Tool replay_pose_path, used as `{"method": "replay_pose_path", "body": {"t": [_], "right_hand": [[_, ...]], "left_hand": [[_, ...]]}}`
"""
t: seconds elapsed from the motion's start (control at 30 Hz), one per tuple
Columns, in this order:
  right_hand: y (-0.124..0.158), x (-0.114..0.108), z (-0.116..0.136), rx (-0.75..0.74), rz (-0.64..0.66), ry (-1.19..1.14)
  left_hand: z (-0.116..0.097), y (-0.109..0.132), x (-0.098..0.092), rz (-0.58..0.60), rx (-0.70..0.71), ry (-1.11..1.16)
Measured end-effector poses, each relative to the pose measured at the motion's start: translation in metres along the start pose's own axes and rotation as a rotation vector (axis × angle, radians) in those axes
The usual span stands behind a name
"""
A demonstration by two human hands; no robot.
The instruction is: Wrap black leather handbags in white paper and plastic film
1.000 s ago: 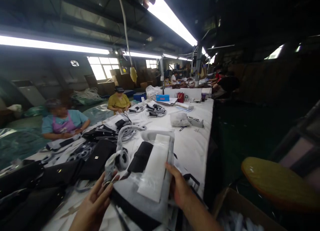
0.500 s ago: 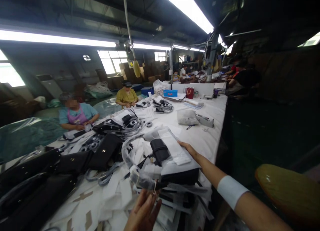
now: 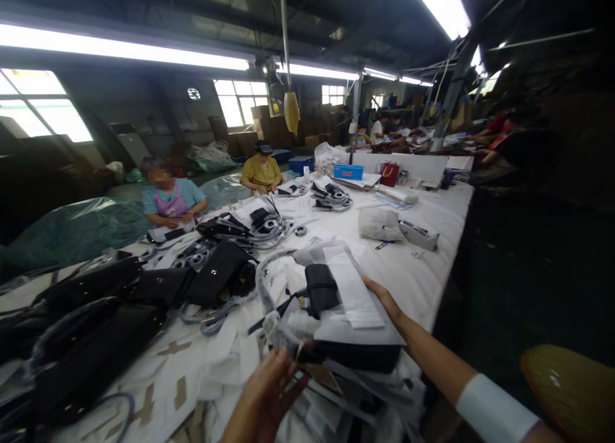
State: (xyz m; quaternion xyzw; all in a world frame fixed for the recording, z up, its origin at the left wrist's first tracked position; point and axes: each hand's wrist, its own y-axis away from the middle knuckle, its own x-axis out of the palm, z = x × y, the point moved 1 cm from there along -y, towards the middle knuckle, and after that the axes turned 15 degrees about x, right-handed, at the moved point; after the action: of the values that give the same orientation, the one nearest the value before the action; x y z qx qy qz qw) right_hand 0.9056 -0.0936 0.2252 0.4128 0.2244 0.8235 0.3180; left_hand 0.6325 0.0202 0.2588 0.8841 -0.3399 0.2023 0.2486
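Observation:
A black bag (image 3: pixel 355 354) with white paper (image 3: pixel 353 292) over it lies in front of me on the table. A black flap with a band (image 3: pixel 321 289) shows beside the paper. The plastic-wrapped handle (image 3: pixel 265 286) curves out at the bag's left. My left hand (image 3: pixel 271 388) is at the near end of that handle, its fingers closed on the wrapping. My right hand (image 3: pixel 384 297) rests along the right edge of the paper, its fingertips partly hidden, so its grip is unclear.
Black bags (image 3: pixel 100 353) pile up at the left, with loose paper scraps (image 3: pixel 230 366) nearer me. Farther off are a white bundle (image 3: pixel 379 225), a tape dispenser (image 3: pixel 419 235) and a blue box (image 3: pixel 348 172). Two people (image 3: pixel 172 200) sit across the table. A yellow rounded object stands at the lower right.
The view has turned left, so the scene sits farther right. My left hand has moved up to the handle and its fingers have closed. My right hand stays at the paper's edge.

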Motion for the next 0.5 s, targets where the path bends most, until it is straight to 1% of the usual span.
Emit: {"method": "replay_pose_path", "body": {"t": [0.03,0.1,0.13,0.17,0.2,0.27,0.3,0.37,0.4,0.47,0.5], "right_hand": [[0.005,0.006,-0.002,-0.044,-0.019,-0.044],[0.015,0.019,-0.007,-0.112,-0.034,-0.124],[0.021,0.025,-0.01,-0.139,-0.032,-0.156],[0.028,0.03,-0.015,-0.163,-0.03,-0.187],[0.035,0.035,-0.022,-0.187,-0.025,-0.219],[0.049,0.045,-0.043,-0.237,-0.01,-0.286],[0.054,0.05,-0.057,-0.258,0.005,-0.319],[0.059,0.059,-0.092,-0.257,0.028,-0.363],[0.057,0.062,-0.112,-0.231,0.021,-0.383],[0.047,0.066,-0.152,-0.157,-0.029,-0.448],[0.041,0.066,-0.172,-0.077,-0.058,-0.467]], "left_hand": [[-0.018,-0.01,0.002,-0.015,0.033,-0.056],[-0.054,-0.034,0.009,0.027,0.114,-0.177],[-0.07,-0.048,0.014,0.059,0.137,-0.272],[-0.085,-0.062,0.019,0.073,0.17,-0.427],[-0.097,-0.077,0.024,0.099,0.23,-0.612],[-0.113,-0.108,0.032,0.128,0.268,-0.733],[-0.115,-0.123,0.036,0.15,0.285,-0.786],[-0.109,-0.15,0.04,0.2,0.328,-0.895],[-0.101,-0.162,0.04,0.232,0.354,-0.963],[-0.075,-0.178,0.037,0.313,0.375,-1.119],[-0.06,-0.184,0.034,0.36,0.366,-1.199]]}}
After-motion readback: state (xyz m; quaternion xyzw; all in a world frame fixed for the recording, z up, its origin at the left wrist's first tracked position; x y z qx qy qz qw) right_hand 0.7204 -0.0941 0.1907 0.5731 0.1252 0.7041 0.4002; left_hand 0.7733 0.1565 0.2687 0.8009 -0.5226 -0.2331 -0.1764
